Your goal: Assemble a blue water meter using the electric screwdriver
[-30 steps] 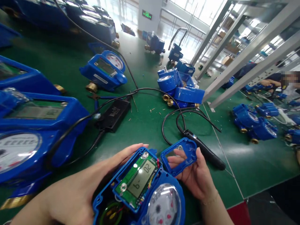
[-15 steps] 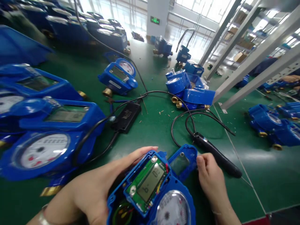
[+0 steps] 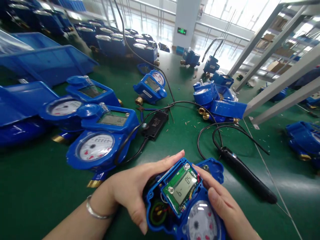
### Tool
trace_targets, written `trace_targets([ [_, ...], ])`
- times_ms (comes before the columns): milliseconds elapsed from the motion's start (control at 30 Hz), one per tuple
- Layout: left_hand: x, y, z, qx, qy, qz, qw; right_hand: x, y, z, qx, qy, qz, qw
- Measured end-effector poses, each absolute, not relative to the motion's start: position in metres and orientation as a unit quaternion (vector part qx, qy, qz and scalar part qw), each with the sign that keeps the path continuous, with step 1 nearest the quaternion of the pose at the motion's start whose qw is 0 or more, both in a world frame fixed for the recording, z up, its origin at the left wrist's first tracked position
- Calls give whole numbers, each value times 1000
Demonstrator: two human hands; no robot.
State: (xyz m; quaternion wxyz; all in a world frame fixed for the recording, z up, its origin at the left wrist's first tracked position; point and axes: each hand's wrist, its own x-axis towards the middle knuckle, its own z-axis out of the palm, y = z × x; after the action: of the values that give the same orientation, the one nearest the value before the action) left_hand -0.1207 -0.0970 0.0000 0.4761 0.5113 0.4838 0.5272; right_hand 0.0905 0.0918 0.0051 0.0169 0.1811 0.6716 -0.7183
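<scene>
Low in the middle of the head view is a blue water meter (image 3: pixel 163 226) with its housing open. Inside it, a green circuit board (image 3: pixel 170 181) carries a lit display, and coloured wires run along one side. A round white dial (image 3: pixel 200 216) sits at the near right. Wrapped around its left side is my left hand (image 3: pixel 135 186), thumb at the near corner. My right hand (image 3: pixel 221 201) grips the right side, fingertips by the board's edge. Behind those fingers a blue cover (image 3: pixel 216 169) with a clear window lies partly hidden on the green table.
Assembled water meters (image 3: pixel 100 126) stand at the left, beside a blue bin (image 3: pixel 57 63). A black electric screwdriver (image 3: pixel 247 175) lies at the right, its cable looping to a black power box (image 3: pixel 156 125). Loose screws (image 3: pixel 188 123) and grey posts (image 3: pixel 282 75) are beyond.
My right hand has let go of the blue cover and moved left onto the water meter. The cover now rests behind it. The camera view has turned left.
</scene>
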Motion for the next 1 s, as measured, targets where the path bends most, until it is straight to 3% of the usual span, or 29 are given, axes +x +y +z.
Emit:
trace_targets([
  [233,-117,-92,-2,411,571,589,398,106,59,-2,376,436,-807,-130],
  [467,-46,-65,-14,219,610,689,323,99,47,-4,423,317,-817,-232],
  [800,-20,-48,-14,60,298,832,464,110,62,-21,384,352,-825,-217],
  [1000,-26,-48,-15,48,295,830,470,91,49,-15,346,460,-784,-231],
])
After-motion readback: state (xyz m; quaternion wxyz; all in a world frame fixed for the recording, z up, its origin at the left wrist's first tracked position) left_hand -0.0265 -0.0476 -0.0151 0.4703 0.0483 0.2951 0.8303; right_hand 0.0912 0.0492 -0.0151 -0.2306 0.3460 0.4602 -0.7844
